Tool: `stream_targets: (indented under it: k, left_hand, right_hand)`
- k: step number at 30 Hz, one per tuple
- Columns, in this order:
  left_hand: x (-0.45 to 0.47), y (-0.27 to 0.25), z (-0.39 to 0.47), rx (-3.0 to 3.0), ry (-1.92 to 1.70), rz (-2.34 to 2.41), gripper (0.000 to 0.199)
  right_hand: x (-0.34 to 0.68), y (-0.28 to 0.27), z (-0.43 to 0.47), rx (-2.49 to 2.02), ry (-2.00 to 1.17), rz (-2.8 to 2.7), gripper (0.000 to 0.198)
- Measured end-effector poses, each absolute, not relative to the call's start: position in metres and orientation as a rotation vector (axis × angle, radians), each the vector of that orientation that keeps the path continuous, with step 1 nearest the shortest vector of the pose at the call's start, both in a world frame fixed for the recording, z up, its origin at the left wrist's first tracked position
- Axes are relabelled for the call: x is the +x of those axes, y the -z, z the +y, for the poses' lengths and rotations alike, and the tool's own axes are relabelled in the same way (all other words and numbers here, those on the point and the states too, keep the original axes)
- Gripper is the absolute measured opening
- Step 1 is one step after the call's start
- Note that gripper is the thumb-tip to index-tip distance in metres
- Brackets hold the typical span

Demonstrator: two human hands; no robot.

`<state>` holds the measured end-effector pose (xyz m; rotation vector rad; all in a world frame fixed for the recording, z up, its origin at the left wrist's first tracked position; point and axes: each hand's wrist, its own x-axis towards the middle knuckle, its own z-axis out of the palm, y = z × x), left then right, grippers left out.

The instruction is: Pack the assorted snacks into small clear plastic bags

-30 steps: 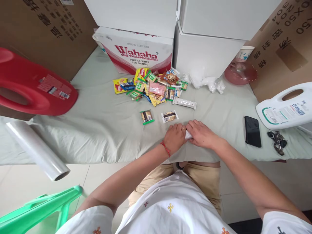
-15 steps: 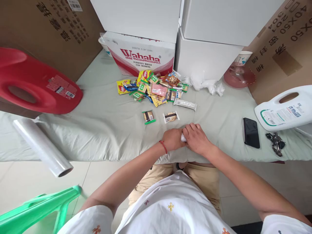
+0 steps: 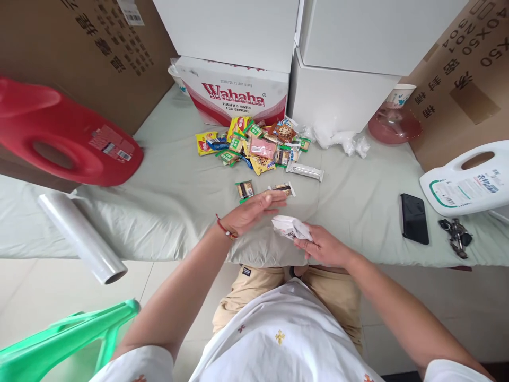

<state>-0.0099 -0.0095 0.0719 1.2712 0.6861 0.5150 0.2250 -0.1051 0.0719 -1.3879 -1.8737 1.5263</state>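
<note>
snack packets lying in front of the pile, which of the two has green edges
The left packet; the right packet shows a white end instead.

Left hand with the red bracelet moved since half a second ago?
Yes: judged against the small rectangular green-edged biscuit packet on the pale green cloth, the left hand has moved leftward and up the image, toward that packet.

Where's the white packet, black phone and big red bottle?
White packet (image 3: pixel 285 226): head view, its crumpled side.
Black phone (image 3: pixel 414 218): head view, its upward face.
Red bottle (image 3: pixel 81 146): head view, body beside handle hole.
</note>
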Motion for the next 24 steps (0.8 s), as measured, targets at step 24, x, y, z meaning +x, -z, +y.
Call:
stream_targets:
  k: [24]
  left_hand:
    - [0.068, -0.045, -0.059, 0.314, -0.901, 0.681, 0.057]
  right_hand:
    - [0.192, -0.036, -0.147, -1.354, -1.693, -0.717, 0.054]
